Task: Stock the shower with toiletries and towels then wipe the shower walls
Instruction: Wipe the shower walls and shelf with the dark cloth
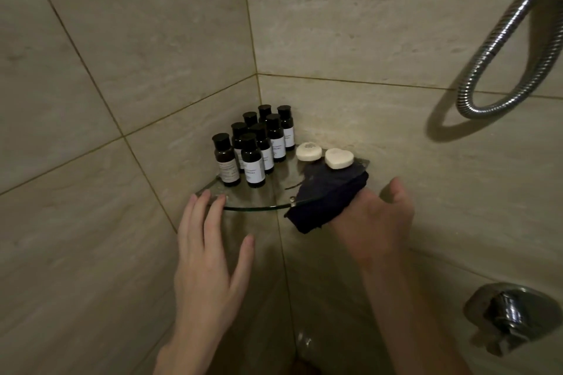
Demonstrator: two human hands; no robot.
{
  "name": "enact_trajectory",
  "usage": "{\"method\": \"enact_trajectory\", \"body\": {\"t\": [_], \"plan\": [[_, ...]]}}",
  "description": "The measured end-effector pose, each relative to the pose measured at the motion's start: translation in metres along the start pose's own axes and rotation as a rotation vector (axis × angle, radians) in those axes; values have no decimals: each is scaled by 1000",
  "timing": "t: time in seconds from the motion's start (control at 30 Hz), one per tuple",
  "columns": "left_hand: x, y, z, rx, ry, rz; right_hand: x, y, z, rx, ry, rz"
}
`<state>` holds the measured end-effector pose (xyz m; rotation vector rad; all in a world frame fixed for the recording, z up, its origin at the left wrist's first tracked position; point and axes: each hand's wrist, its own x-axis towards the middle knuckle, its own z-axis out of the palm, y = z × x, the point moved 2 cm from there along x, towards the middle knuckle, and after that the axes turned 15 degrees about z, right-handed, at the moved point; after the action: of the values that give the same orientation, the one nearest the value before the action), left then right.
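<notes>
At the shower corner, two tiled walls meet behind one glass shelf, where the toiletries stand. The left hand lays straight, spread fingers on the shelf's front rim. The right hand grips one dark cloth draped over the shelf's right end, its fingers buried in the fabric. This looks like wiping: steady the glass and sweep the cloth away from the soaps. Eight dark bottles cluster at the back. Beside them lie a round soap and a heart-shaped soap, the latter touching the cloth.
</notes>
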<state>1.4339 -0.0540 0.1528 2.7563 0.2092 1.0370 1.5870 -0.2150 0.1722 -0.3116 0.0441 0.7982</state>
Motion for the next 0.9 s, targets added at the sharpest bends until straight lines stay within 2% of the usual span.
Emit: {"method": "enact_trajectory", "body": {"t": [0.13, 0.2, 0.27, 0.3, 0.4, 0.57, 0.63, 0.7, 0.77, 0.83, 0.87, 0.9], "plan": [[-1, -2, -4, -20, -19, -4, 22, 19, -12, 32, -74, 25], [-1, -2, -5, -25, -22, 9, 29, 32, -19, 8, 22, -42], [-1, -1, -6, -21, -24, 12, 40, 37, -13, -28, 7, -87], [-1, -1, -6, -15, -29, 13, 44, 41, -7, -17, 48, -53], [-1, -2, -6, 13, -57, 19, 52, 54, 15, 132, -56, 32], [-1, -9, -4, 8, -68, 37, 46, 80, 20, 115, -9, 232], [-1, -12, -1, -6, -75, 39, 27, 76, 4, 68, 17, 243], [-1, -15, 0, -44, -71, 58, 3, 62, -5, 61, 38, 207], [-1, -18, 0, -107, -72, 99, -6, 37, -12, 57, 82, 96], [-2, -23, -2, -158, -67, 145, -2, 11, -17, -129, 155, -18], [-3, -25, -4, -179, -59, 161, 3, 6, -11, -203, 215, -7], [-3, -25, -5, -198, -50, 167, 9, -1, -9, -176, 255, -19]]}}
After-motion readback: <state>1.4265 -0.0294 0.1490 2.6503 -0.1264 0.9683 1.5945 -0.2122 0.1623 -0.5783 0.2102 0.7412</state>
